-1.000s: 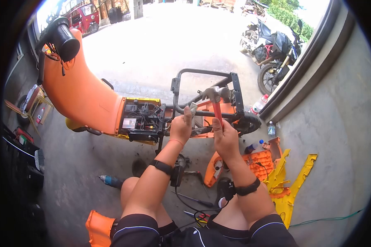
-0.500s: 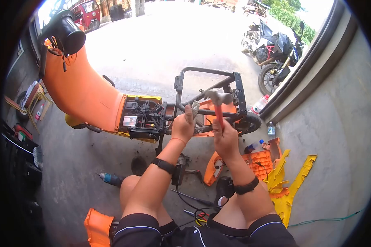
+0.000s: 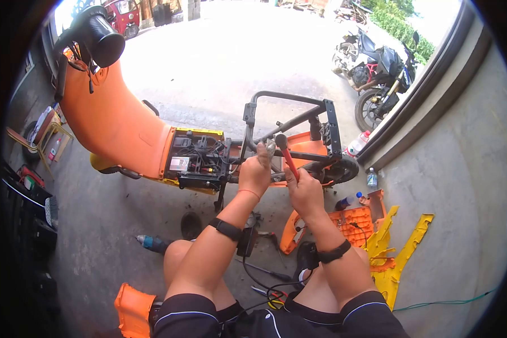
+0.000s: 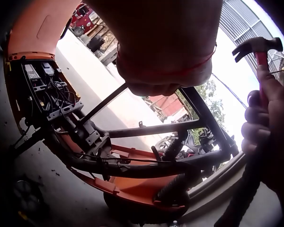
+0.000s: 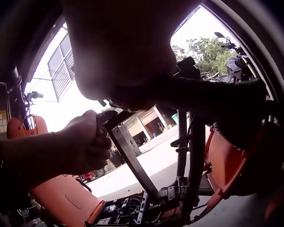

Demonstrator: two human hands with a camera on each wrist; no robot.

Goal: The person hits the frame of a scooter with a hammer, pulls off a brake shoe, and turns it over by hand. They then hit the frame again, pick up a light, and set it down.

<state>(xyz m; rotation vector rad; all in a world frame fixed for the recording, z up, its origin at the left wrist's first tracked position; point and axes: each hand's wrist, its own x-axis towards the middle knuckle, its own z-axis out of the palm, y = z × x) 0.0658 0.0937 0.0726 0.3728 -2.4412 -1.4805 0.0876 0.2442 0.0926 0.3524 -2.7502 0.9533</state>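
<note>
My right hand [image 3: 306, 194] grips a claw hammer [image 3: 288, 160] by its red handle, thumb lying along it. The hammer's head tilts left, right beside a small greyish metal piece [image 3: 271, 148] that my left hand [image 3: 254, 174] pinches with the thumb up. What kind of piece it is, I cannot tell. In the left wrist view the hammer's claw and face [image 4: 258, 46] show above the right fist. Both hands are raised in front of the bare black frame [image 3: 290, 127] of a stripped orange scooter [image 3: 124, 129]. My left hand [image 5: 83, 144] appears as a fist in the right wrist view.
An open bay with wiring [image 3: 197, 158] sits mid-scooter. On the floor lie a blue drill [image 3: 152, 243], pliers [image 3: 270, 297], yellow panels [image 3: 400, 253] and orange panels [image 3: 352, 222]. Bottles [image 3: 372, 177] stand near the wall; a motorcycle [image 3: 377, 73] is parked outside.
The hammer head has swung down and left toward the metal piece in the left hand. The right hand has come slightly closer to the left; both keep their grip.
</note>
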